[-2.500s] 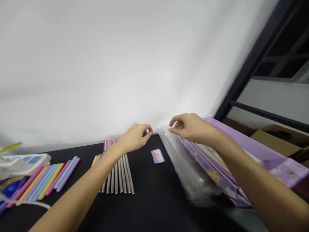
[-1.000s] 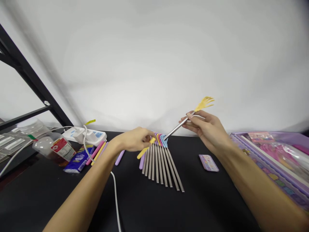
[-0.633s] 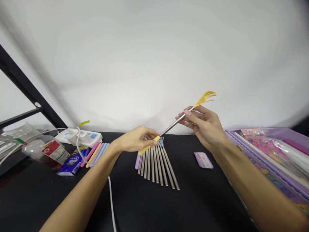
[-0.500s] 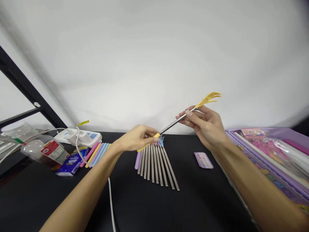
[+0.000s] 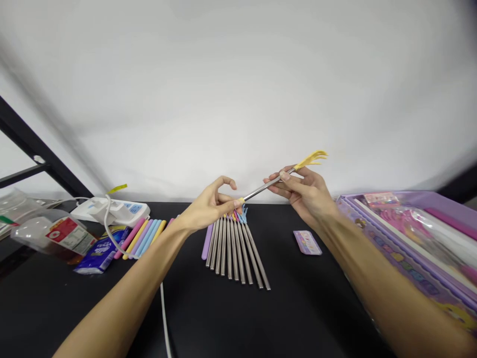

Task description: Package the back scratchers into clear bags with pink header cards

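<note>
A back scratcher with a metal rod point(image 5: 259, 191) and a yellow claw-shaped head point(image 5: 312, 158) slants between both hands above the table. My right hand point(image 5: 307, 191) pinches the rod just below the yellow head. At the rod's lower end, my left hand point(image 5: 210, 206) closes thumb and lower fingers around a yellow handle point(image 5: 240, 200), mostly hidden in the palm, with the index finger lifted. Below them, several metal rods point(image 5: 234, 253) with coloured heads lie fanned out on the black table. A purple handle point(image 5: 207, 242) lies at their left side.
Several coloured handles point(image 5: 143, 238) lie at left, near a blue tissue pack point(image 5: 99, 253), a white power strip point(image 5: 126, 211) with a cable, and a plastic bottle point(image 5: 55, 233). A small pink card point(image 5: 307, 242) lies at right, beside a purple box point(image 5: 391, 263) of packaged items.
My left index finger has lifted off the yellow handle, which now sits deeper in the left palm. The view has shifted slightly, and the right hand still grips the rod.
</note>
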The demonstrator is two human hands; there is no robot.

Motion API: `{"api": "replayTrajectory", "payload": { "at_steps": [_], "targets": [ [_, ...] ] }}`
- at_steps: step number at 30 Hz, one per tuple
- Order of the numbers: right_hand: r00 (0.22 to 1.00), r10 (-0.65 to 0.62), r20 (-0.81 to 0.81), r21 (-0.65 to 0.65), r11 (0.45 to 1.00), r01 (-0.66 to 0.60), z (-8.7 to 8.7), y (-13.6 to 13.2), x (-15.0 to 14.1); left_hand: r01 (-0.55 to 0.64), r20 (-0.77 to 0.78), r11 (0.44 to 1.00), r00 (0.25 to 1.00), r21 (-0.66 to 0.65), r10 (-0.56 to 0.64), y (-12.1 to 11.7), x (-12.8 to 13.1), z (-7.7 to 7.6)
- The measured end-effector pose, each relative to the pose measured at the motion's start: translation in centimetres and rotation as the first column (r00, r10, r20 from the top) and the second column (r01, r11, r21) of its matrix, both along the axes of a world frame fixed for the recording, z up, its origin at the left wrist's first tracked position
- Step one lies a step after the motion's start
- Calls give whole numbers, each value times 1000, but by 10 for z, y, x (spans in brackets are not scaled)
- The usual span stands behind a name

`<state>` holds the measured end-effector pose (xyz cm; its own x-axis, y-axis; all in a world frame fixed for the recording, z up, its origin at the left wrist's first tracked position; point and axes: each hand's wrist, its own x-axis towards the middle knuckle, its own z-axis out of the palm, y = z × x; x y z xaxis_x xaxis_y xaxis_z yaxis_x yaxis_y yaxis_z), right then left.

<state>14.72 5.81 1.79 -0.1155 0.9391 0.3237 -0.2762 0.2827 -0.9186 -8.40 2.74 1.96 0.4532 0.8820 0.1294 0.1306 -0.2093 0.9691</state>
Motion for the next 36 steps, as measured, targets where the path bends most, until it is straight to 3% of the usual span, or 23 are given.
{"api": "replayTrajectory", "payload": {
  "at_steps": [9, 16, 20, 23, 26, 28, 31, 33, 36],
  "targets": [
    [988, 152, 8, 21, 988, -152, -6, -12, -20, 79, 236, 988, 971, -134, -45, -3, 10, -4],
    [983, 186, 10, 7, 983, -186, -7, -17, -27, 81, 263, 987, 964, -138, -43, -2, 12, -6],
    [970, 243, -5, -38, 969, -243, -5, -13, -24, 33, 143, 999, 989, -28, -29, -3, 13, -3],
    [960, 280, 21, -120, 954, -276, 1, -9, -13, 17, -37, 997, 999, 76, -15, -4, 8, 2],
    [990, 136, 39, -182, 975, -127, 9, -6, 1, 41, -220, 991, 975, 126, -12, -4, -2, 9],
    [987, 74, 146, -156, 986, -51, 13, -5, 9, 56, -327, 984, 945, 169, 3, -5, -7, 13],
    [888, 102, 449, -85, 994, -71, 18, -7, 12, 71, -486, 947, 868, 314, 96, -6, -8, 15],
    [784, 130, 607, -67, 991, -112, 22, -11, 12, 104, -552, 883, 812, 457, 190, -5, -4, 14],
    [537, 39, 843, 62, 984, -169, 27, -19, 8, 152, -574, 775, 760, 613, 305, -4, 1, 9]
  ]
}}
